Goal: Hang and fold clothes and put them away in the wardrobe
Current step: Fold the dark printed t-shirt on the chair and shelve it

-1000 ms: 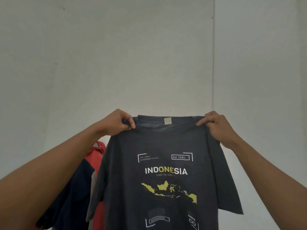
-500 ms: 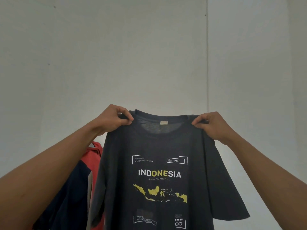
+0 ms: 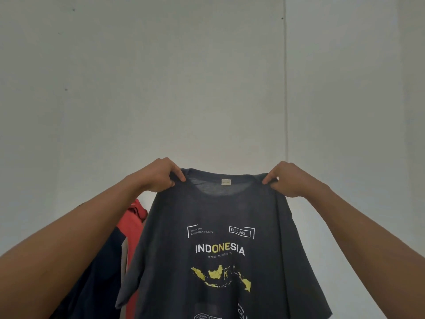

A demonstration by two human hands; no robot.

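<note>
A dark grey T-shirt (image 3: 213, 210) with white and yellow "INDONESIA" print and a yellow map hangs spread out in front of me, its front facing me. My left hand (image 3: 158, 176) pinches the left shoulder seam beside the collar. My right hand (image 3: 291, 180) pinches the right shoulder the same way. Both arms are stretched forward at about chest height. The shirt's hem runs out of view at the bottom.
Behind the shirt, at lower left, hangs a red and navy garment (image 3: 131, 229), partly hidden by my left arm. A plain pale wall (image 3: 207, 77) fills the background, with a vertical seam (image 3: 285, 88) right of centre.
The shirt and both hands have stayed at almost the same height, shifting slightly; the collar now sags a little lower between my hands and the sleeves flare out more.
</note>
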